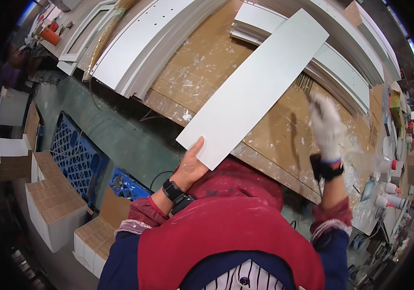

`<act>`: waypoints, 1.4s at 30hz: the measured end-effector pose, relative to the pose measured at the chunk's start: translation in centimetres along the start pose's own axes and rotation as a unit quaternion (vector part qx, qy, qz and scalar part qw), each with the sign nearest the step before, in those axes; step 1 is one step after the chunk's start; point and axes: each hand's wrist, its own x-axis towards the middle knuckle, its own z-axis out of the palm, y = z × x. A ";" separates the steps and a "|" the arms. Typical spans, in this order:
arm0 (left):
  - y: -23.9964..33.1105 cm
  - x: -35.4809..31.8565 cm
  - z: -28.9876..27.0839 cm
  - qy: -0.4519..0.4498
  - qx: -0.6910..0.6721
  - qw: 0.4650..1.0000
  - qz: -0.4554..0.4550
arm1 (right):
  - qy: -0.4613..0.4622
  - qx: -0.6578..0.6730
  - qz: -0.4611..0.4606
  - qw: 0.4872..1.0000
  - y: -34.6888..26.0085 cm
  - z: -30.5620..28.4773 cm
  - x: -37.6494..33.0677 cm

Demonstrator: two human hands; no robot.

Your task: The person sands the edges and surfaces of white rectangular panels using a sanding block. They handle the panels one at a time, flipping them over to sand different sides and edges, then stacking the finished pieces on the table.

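My bare left hand [193,170] grips the near end of a long white panel [260,89], thumb on top and fingers beneath. The panel slants away from me to the upper right, and its far part overlaps a stack of white boards [345,77]. To the right of the panel, my right hand [325,123] is raised over the workbench in a white knitted glove. Motion smears its fingers, so whether they hold anything is unclear. Just beyond it, beside the panel's edge, lies a cluster of small thin pieces [303,82].
The brown workbench [192,79] is spotted with white. White boards [141,43] lie at its far left. Several bottles with red caps [386,200] stand at the right. Left on the floor are a blue plastic pallet [74,152] and stacked white boards with brown tops [57,200].
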 end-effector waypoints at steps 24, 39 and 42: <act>0.3 -0.3 1.6 -0.120 -0.012 0.993 0.000 | -0.279 0.206 -0.242 0.906 -13.3 4.0 -11.1; 0.1 0.1 3.0 -0.153 -0.023 0.988 0.022 | -0.166 0.180 -0.214 0.946 -15.2 3.6 -9.9; 0.1 0.0 3.0 -0.135 -0.030 0.990 0.014 | -0.140 0.093 -0.131 0.977 -13.2 3.4 -7.1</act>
